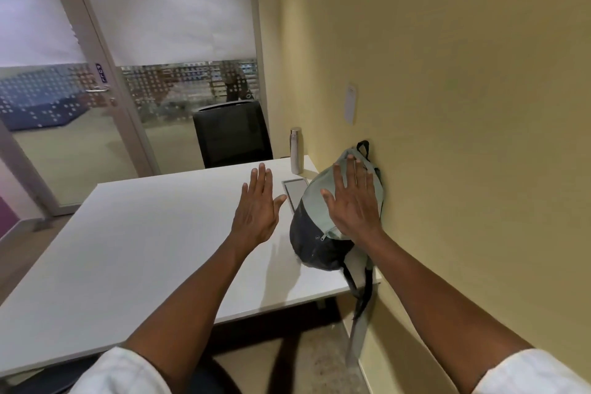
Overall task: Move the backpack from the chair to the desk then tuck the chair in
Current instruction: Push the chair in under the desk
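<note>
Head view: the backpack point(335, 217) already lies on the desk point(160, 233), at the right rear corner against the yellow wall point(447, 73), its long axis running away from me, handle loop farthest and straps hanging off the near edge. My right hand point(353, 201) is spread flat with fingers extended over the pale green upper panel; I cannot tell whether the palm touches the fabric or hovers just above it. My left hand point(259, 208) is open, fingers spread, above bare desk just left of the bag, gripping nothing. The bag is soft fabric, dark below, slumped and rounded. The desk is smooth, matte white; a steel bottle point(296, 150) stands behind the bag. I judge the chair is next: a dark curved edge at the bottom point(220, 374) is probably it, below and behind both hands.
</note>
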`<state>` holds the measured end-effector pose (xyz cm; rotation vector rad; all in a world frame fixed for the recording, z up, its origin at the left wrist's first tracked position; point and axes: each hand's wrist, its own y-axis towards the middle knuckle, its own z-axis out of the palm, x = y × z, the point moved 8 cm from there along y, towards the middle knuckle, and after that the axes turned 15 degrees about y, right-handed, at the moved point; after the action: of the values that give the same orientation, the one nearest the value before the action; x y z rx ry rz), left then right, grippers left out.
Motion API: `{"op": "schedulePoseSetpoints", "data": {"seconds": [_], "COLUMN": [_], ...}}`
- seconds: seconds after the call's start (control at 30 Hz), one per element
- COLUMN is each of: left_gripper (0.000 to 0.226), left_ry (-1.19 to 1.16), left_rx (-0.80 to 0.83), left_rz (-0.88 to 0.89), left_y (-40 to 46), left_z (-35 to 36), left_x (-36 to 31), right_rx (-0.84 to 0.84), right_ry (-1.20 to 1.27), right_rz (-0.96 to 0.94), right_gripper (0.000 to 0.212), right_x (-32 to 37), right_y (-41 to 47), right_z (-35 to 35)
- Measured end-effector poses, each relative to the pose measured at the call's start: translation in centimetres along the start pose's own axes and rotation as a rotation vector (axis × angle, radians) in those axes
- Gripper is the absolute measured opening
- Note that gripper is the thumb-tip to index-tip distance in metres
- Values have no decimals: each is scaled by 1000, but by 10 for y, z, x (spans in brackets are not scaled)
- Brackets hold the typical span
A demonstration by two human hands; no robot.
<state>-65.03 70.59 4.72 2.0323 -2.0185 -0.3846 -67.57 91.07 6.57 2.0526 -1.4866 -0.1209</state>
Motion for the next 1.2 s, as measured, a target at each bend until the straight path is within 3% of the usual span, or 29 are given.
{"op": "schedulePoseSetpoints", "data": {"seconds": [0.53, 1.2], "left_gripper": [71, 67], "left_ry": [-53, -57], "left_rx": [17, 28], "left_rz": [128, 262], "left_y": [-140, -227], "left_z": [-66, -102], "left_x": [98, 87], "right_rx": [-59, -50], "right_ry": [-68, -121], "right_rz": [78, 262], "right_gripper": [66, 69], "right_x": [149, 178], "right_y": [-125, -218], "right_z": [-41, -82]}}
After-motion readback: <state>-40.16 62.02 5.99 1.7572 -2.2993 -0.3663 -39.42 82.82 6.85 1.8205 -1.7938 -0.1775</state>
